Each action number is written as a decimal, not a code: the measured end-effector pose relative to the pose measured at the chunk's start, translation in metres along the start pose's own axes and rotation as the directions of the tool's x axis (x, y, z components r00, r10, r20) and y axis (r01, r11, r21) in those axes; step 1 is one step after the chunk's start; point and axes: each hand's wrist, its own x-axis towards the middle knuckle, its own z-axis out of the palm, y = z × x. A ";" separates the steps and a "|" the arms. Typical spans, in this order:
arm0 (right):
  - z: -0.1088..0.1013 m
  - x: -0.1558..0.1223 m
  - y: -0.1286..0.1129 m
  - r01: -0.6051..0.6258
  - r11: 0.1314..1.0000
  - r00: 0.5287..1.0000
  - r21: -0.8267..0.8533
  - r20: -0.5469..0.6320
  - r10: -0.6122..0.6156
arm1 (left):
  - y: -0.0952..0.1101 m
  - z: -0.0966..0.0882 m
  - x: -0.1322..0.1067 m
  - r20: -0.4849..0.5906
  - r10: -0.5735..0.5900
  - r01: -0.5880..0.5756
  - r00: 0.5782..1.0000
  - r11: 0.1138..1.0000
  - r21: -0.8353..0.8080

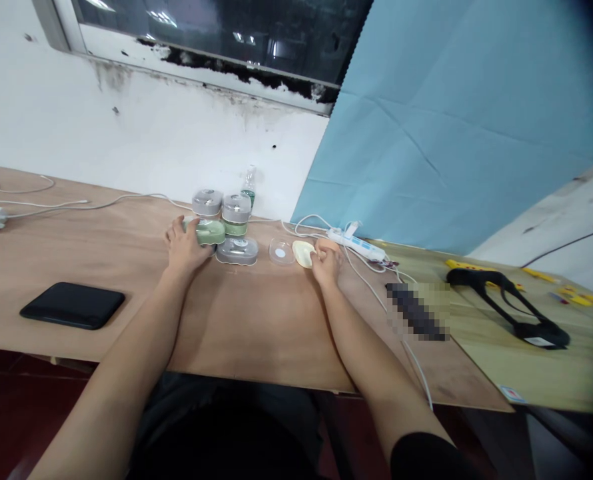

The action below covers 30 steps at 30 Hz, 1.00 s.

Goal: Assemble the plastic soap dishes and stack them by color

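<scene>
My left hand [184, 245] is wrapped around a pale green box [210, 232] with a see-through top, at the left of a group of small containers. Behind it stand a grey-lidded container [207, 202] and another grey-lidded container [236, 208] on a green one. A low grey box with a clear lid [237, 251] lies just to the right. My right hand [327, 264] pinches the edge of a pale yellow shallow piece [304, 254]. Beside that piece lies a clear lid [281, 252] with a white round spot. An orange piece [328, 245] shows partly behind my right fingers.
A clear bottle [249, 183] stands by the wall. A white power strip [357, 245] with loose cables lies behind my right hand. On the left is a black flat case [72, 305]. A blurred-out dark object [416, 311] and a black strap frame [511, 307] lie right.
</scene>
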 end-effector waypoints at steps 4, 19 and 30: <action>-0.002 -0.003 -0.004 -0.021 0.999 0.997 -0.050 0.068 0.024 | 0.001 -0.002 -0.001 -0.002 -0.023 0.023 1.000 0.999 -0.033; -0.011 -0.004 -0.008 -0.122 0.977 0.959 -0.174 0.233 0.162 | 0.003 -0.002 0.001 -0.082 -0.166 0.164 0.983 0.986 -0.029; -0.008 -0.001 -0.003 -0.080 0.972 0.973 -0.219 0.196 0.125 | 0.013 -0.008 -0.003 -0.153 -0.081 0.071 0.985 0.995 -0.073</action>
